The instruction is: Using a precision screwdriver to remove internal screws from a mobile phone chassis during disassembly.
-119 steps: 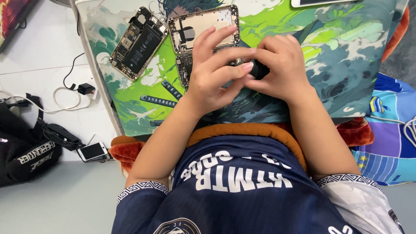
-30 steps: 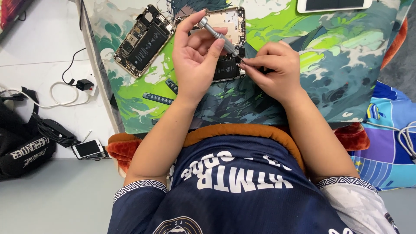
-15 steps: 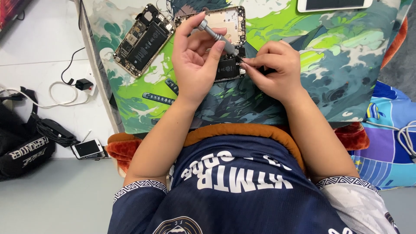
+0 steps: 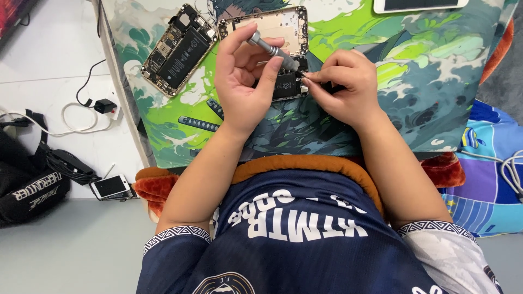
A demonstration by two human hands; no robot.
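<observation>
While the left hand [image 4: 245, 81] curls its thumb and fingers around a small grey screwdriver [image 4: 271, 50], the tool slants down to the right, its tip meeting the open phone shell [image 4: 272, 27] that lies just beyond both hands. That gold shell works like a shallow tray: its upper part shows bare metal, and a dark battery block [image 4: 284, 84] sits in its lower end, partly hidden under the fingers. The right hand [image 4: 343, 87] pinches thumb and forefinger together on something very small at the edge of that dark block; what it grips is too tiny to tell. Both hands nearly touch each other over the shell. To the left of the left hand lies a second opened phone [image 4: 180, 49], tilted, its case filled with a black battery and circuit parts. Everything rests on a green and teal printed mat [image 4: 425, 71] covering the surface. Down on the floor, far left of the left forearm, lie a white phone [image 4: 110, 187], a black bag [image 4: 27, 185] and a white cable [image 4: 65, 117].
</observation>
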